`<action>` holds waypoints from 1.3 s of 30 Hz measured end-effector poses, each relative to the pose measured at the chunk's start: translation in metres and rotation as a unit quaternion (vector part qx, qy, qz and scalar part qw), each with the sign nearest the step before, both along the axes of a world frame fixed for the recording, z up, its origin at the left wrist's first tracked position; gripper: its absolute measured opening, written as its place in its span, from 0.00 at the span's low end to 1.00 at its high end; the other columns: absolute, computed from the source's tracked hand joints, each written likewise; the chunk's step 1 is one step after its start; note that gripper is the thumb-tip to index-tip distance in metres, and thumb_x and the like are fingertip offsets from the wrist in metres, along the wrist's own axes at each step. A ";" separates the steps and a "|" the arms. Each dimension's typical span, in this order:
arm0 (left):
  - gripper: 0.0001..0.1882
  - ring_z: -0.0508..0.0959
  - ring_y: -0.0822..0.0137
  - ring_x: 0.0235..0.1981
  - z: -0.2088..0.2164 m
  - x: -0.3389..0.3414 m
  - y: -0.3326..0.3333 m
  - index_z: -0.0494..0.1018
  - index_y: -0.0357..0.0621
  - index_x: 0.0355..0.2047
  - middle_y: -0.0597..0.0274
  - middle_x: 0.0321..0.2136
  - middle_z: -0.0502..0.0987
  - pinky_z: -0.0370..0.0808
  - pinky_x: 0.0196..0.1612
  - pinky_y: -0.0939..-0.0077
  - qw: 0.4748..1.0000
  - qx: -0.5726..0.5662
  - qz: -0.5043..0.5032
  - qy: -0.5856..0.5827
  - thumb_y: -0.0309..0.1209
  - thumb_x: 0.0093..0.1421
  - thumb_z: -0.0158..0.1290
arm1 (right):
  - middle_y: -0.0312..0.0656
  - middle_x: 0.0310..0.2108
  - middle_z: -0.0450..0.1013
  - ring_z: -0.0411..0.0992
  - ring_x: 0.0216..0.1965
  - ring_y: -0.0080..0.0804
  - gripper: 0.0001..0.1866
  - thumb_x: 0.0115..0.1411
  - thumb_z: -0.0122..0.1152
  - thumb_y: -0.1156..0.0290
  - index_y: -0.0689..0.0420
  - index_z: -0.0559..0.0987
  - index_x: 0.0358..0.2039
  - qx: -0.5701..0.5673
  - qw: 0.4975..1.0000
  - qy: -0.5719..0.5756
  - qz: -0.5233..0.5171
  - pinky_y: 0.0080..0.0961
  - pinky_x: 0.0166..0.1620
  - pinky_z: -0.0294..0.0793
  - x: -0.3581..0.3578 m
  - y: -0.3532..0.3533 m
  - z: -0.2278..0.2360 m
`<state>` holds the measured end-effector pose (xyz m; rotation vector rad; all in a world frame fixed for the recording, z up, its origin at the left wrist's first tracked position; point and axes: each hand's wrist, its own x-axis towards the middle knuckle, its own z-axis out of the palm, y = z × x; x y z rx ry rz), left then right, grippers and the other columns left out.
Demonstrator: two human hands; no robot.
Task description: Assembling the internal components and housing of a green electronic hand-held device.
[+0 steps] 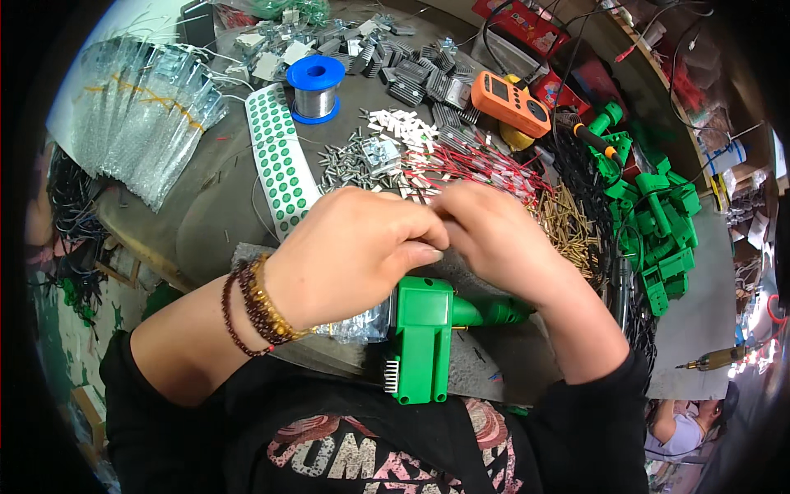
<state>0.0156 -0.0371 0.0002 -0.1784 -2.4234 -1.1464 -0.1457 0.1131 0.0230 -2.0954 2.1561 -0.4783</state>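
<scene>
My left hand (pixel 358 247) and my right hand (pixel 494 235) meet over the middle of the bench, fingertips pinched together. What lies between the fingers is hidden or too small to make out. Just below them sits a green plastic tool housing (pixel 421 337) with a handle running to the right and a row of white fins on its lower left side. Clear plastic wrap (pixel 362 326) shows beside the housing, under my left wrist. Beyond my fingers lie red wires with white ends (pixel 477 165), white small blocks (pixel 401 126) and silver screws (pixel 350 167).
A solder spool (pixel 316 100) stands by a green-dotted sticker sheet (pixel 280 156). Heatsinks (pixel 420 74) are heaped at the back near an orange multimeter (pixel 510 103). Brass pins (pixel 568 226) and green housings (pixel 662 222) lie right; bubble-wrap bags (pixel 148 123) left. Another person (pixel 687 424) sits lower right.
</scene>
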 end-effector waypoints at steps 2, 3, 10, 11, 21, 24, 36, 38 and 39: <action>0.06 0.82 0.57 0.28 0.003 -0.005 0.008 0.81 0.42 0.34 0.56 0.27 0.82 0.77 0.32 0.69 0.999 0.031 0.006 -0.019 0.28 0.56 0.63 | 0.47 0.35 0.75 0.77 0.42 0.45 0.06 0.56 0.62 0.76 0.60 0.78 0.34 0.004 0.997 -0.074 -0.031 0.37 0.44 0.77 0.002 0.035 0.012; 0.07 0.82 0.57 0.27 0.006 -0.005 0.010 0.81 0.42 0.33 0.56 0.26 0.82 0.77 0.31 0.69 0.996 0.014 0.008 -0.088 0.30 0.56 0.64 | 0.46 0.35 0.76 0.77 0.41 0.45 0.07 0.53 0.64 0.78 0.60 0.79 0.34 -0.013 0.995 -0.083 -0.061 0.36 0.43 0.77 0.002 0.054 0.016; 0.08 0.82 0.58 0.23 0.001 -0.011 0.011 0.82 0.41 0.28 0.54 0.22 0.81 0.76 0.28 0.69 0.983 -0.019 -0.010 -0.181 0.33 0.56 0.64 | 0.40 0.35 0.78 0.77 0.34 0.41 0.12 0.45 0.69 0.83 0.57 0.82 0.32 -0.061 0.982 -0.136 -0.117 0.33 0.40 0.77 0.026 0.140 0.011; 0.08 0.82 0.57 0.23 0.002 -0.011 0.012 0.82 0.41 0.28 0.54 0.22 0.81 0.76 0.28 0.68 0.983 -0.029 -0.014 -0.180 0.33 0.57 0.63 | 0.39 0.35 0.79 0.77 0.34 0.40 0.13 0.43 0.69 0.84 0.56 0.82 0.31 -0.081 0.985 -0.104 -0.108 0.32 0.39 0.77 0.029 0.142 0.006; 0.07 0.82 0.57 0.28 0.007 0.002 0.010 0.81 0.38 0.31 0.53 0.27 0.82 0.77 0.33 0.66 0.993 -0.112 0.038 -0.026 0.30 0.58 0.60 | 0.38 0.39 0.79 0.76 0.36 0.38 0.17 0.39 0.72 0.80 0.56 0.83 0.33 -0.162 0.982 0.050 -0.084 0.31 0.38 0.77 0.036 0.135 -0.011; 0.08 0.82 0.61 0.31 0.024 -0.002 -0.027 0.81 0.36 0.34 0.53 0.30 0.82 0.77 0.37 0.69 0.986 0.011 0.163 0.025 0.28 0.58 0.60 | 0.39 0.41 0.80 0.76 0.36 0.39 0.17 0.41 0.72 0.79 0.56 0.83 0.35 -0.182 0.977 0.059 -0.092 0.32 0.38 0.77 0.032 0.140 -0.017; 0.07 0.78 0.55 0.34 -0.023 -0.030 -0.060 0.77 0.43 0.26 0.58 0.25 0.76 0.73 0.38 0.59 0.935 -0.279 0.166 -0.146 0.31 0.52 0.64 | 0.44 0.42 0.79 0.77 0.41 0.40 0.16 0.45 0.73 0.80 0.57 0.82 0.37 -0.157 0.951 0.154 -0.216 0.33 0.43 0.77 -0.019 0.209 -0.003; 0.07 0.78 0.52 0.36 -0.022 -0.031 -0.059 0.76 0.43 0.27 0.58 0.27 0.76 0.73 0.39 0.58 0.935 -0.300 0.142 -0.123 0.30 0.52 0.63 | 0.45 0.43 0.78 0.76 0.41 0.37 0.12 0.53 0.69 0.79 0.59 0.82 0.40 -0.168 0.909 0.165 -0.344 0.30 0.46 0.75 -0.061 0.258 0.007; 0.08 0.77 0.51 0.36 -0.019 -0.028 -0.057 0.75 0.43 0.29 0.59 0.28 0.76 0.72 0.39 0.57 0.922 -0.349 0.133 -0.101 0.29 0.52 0.63 | 0.44 0.43 0.78 0.75 0.41 0.35 0.13 0.56 0.68 0.77 0.59 0.81 0.42 -0.184 0.877 0.091 -0.435 0.29 0.47 0.75 -0.081 0.285 0.008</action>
